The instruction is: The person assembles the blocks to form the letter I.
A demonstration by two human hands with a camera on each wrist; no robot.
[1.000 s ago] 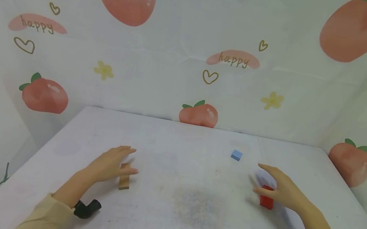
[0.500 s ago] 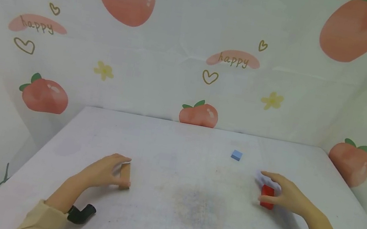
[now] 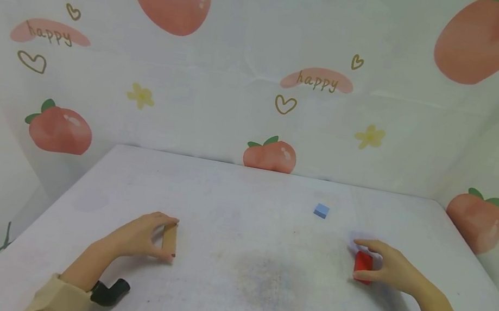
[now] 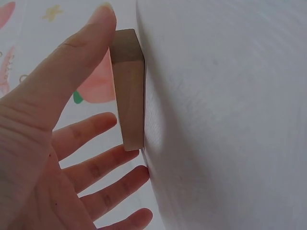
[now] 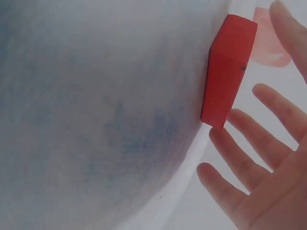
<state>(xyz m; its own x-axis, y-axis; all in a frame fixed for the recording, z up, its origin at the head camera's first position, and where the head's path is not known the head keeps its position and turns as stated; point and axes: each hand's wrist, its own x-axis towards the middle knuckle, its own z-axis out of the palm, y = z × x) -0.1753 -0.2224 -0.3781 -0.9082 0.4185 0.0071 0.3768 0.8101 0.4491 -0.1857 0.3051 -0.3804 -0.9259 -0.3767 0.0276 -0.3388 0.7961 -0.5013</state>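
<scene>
At the near edge of the table (image 3: pixel 238 220), sleeves (image 3: pixel 59 301) of plain tan cloth, loosely wrinkled, each with a black, smooth, curved piece (image 3: pixel 110 293) beside the wrist. Next, on the scuffed white tabletop, a smudge (image 3: pixel 270 283), grey-brown and speckled. Slightly farther, left hand (image 3: pixel 139 236) with fingers unclenched and parted, thumb by the near end and fingertips by the far end of a tan block (image 3: pixel 170 238): oblong, flat-faced, wood-toned, lying on the table. Opposite, right hand (image 3: pixel 401 270), likewise uncurled and spread, thumb and fingers about a red block (image 3: pixel 364 261): oblong, smooth, with a small dark mark on one edge, also on the table. Contact at either block impossible to tell. Beyond, a small blue block (image 3: pixel 321 210), flat-faced. Behind the table, a softly creased white cloth (image 3: pixel 217 111) with printed peaches (image 3: pixel 270 157), yellow flowers (image 3: pixel 370 137) and, legible twice on pink strokes, the word "happy" (image 3: pixel 317 82).
</scene>
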